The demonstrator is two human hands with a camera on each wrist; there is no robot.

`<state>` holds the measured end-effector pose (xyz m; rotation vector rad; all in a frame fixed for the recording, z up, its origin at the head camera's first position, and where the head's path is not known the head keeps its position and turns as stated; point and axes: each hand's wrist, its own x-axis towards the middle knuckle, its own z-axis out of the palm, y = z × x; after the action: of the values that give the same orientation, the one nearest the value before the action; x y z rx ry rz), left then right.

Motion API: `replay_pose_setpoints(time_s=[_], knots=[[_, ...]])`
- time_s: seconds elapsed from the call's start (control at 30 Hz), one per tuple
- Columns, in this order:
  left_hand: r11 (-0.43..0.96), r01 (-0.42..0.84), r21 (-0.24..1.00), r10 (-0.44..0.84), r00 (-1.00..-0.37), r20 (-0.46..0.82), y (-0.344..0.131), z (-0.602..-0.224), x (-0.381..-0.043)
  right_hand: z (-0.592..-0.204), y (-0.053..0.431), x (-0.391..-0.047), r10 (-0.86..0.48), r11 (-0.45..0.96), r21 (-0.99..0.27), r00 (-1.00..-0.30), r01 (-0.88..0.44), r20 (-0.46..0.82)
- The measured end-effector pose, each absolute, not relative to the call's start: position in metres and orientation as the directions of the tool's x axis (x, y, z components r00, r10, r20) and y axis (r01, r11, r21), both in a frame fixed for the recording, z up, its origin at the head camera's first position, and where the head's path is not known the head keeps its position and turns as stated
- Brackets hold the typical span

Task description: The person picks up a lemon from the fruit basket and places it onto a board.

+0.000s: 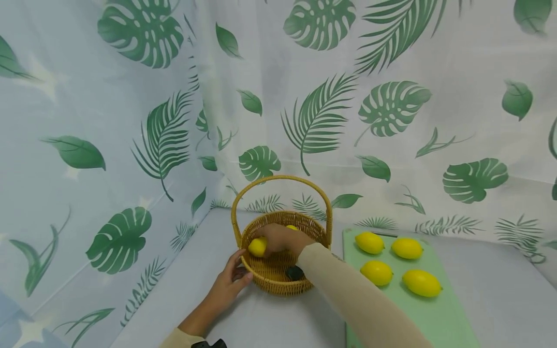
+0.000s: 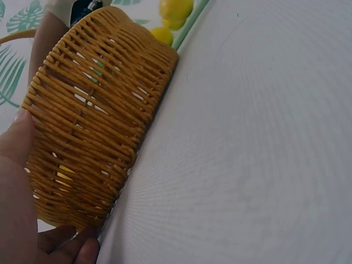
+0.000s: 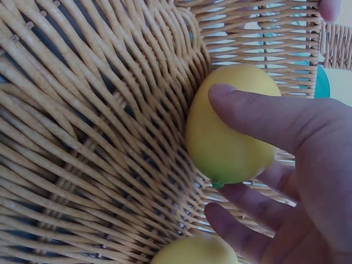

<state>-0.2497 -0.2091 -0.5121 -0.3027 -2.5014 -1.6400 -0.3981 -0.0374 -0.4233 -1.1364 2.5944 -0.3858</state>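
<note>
One lemon (image 1: 257, 247) sat pinched in my half-curled right hand (image 1: 280, 239), inside the basket (image 1: 283, 289) at left; my left hand (image 1: 227, 282) gripped that side. Placing seemed underway; next probably called for loosening.

No text, label, brand, number or sign can be read in any of the three views (neither in the head view nor in those from the two wrists), and no lettering is made out on any surface.
</note>
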Motion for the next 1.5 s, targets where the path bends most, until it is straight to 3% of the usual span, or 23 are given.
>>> replay_pose_setpoints(time_s=[0.67,1.5], knots=[[0.412,0.292,0.863,0.112,-0.956,0.27,-0.206,-0.516,-0.254,-0.389,-0.02,-0.384,-0.77,0.638,-0.141,-0.626,-0.757,-0.124],[0.419,0.294,0.859,0.099,-0.955,0.278,-0.21,-0.516,-0.251,-0.384,0.016,-0.372,-0.82,0.548,-0.244,-0.571,-0.8,0.03]])
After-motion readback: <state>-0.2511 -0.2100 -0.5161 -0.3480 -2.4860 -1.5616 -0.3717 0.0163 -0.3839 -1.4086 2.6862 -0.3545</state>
